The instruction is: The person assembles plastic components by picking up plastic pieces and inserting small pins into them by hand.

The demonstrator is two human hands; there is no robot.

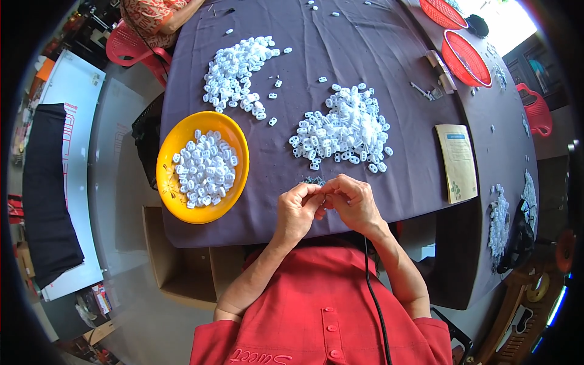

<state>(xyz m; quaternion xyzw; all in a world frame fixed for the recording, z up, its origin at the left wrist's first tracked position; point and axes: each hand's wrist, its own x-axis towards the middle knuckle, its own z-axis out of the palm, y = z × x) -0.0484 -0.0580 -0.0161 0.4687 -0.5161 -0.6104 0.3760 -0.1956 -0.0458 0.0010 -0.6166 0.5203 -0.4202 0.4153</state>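
White two-hole plastic pieces lie heaped on the dark worktop, just beyond the left hand and right hand. Hands meet, pinched closed; can't tell on what.

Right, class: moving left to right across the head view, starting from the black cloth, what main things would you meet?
Black cloth → yellow bowl → left hand → right hand → pale yellow booklet → red chair near the right edge.

Daylight glare at upper right, strong fisheye bending, blackened corners.
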